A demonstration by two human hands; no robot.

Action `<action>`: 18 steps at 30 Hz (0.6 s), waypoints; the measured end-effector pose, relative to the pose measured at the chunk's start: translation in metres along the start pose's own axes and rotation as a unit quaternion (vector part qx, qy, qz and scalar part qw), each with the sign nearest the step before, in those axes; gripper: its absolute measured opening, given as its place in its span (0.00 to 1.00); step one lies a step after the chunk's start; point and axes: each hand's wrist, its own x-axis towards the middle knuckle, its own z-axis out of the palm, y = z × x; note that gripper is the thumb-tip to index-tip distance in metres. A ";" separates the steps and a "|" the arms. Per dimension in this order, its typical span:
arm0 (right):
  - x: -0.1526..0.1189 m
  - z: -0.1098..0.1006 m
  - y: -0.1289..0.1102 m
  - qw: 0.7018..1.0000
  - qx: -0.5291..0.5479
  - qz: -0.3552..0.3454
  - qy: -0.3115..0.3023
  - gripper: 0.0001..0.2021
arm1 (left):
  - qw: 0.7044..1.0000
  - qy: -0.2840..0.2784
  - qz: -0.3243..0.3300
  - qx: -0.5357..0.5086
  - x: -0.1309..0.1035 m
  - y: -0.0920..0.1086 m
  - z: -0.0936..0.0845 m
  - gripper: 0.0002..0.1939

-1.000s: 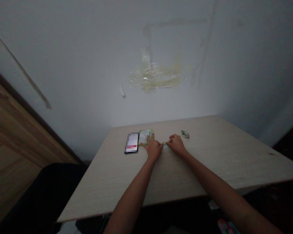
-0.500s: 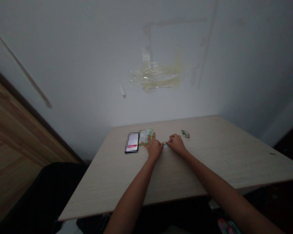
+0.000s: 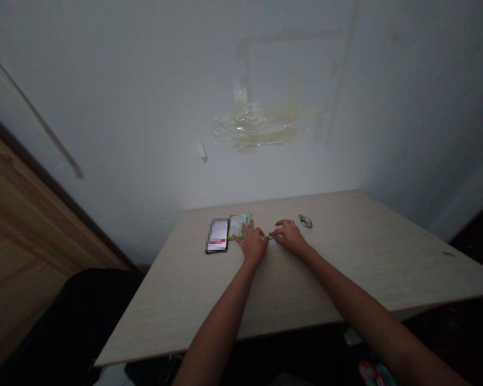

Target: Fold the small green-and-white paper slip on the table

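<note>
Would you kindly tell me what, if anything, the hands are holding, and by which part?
That cannot be told: the left hand and right hand nearly meet at a small pale piece, but any grip is too small to see.

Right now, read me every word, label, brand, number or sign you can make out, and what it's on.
No text is readable.
Phone: screen pixelated, writing too blurred.
Green-edged sheet: print too small.
Small pale piece between the left hand and right hand: too small to tell.
Crumpled scrap: too small to tell.
</note>
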 end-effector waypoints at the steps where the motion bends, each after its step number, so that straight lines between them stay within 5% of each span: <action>1: 0.001 -0.001 0.002 1.000 0.002 -0.017 -0.006 0.09 | 1.000 0.007 0.001 0.003 0.000 -0.001 0.000 0.09; 10: -0.002 -0.014 0.006 0.984 0.065 -0.164 -0.036 0.09 | 0.999 0.038 0.024 0.018 0.000 -0.008 -0.010 0.10; 18: -0.003 -0.016 -0.008 0.987 0.009 -0.145 -0.069 0.12 | 0.998 0.018 0.059 -0.002 0.000 -0.011 -0.022 0.08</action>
